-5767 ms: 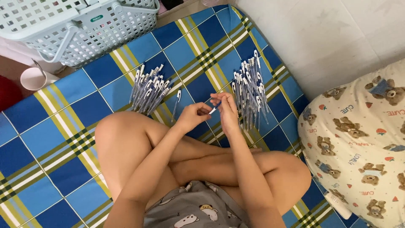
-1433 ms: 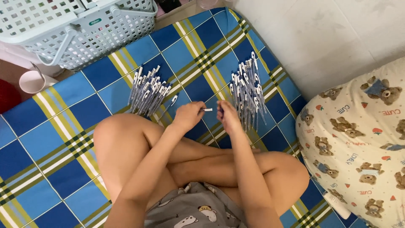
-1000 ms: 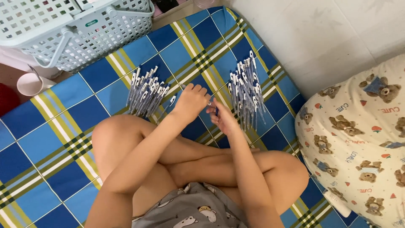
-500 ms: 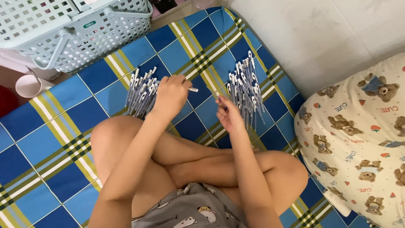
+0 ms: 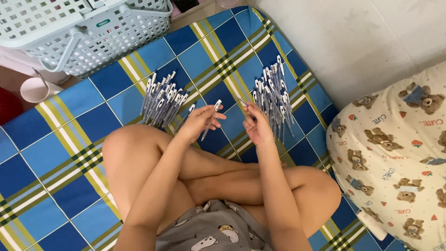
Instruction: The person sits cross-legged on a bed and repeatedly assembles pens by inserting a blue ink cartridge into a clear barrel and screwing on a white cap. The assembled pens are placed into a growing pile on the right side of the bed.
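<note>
white basket | pink cup | bear-print pillow | plaid mat

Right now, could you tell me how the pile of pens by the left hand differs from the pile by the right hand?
The left pile of pens lies fanned and slanted, bunched tightly; the right pile of pens runs more upright and spreads longer along the mat. The left pile sits nearer the basket; the right pile nearer the pillow. Both hold similar white-and-dark pens on the blue checked mat.
</note>
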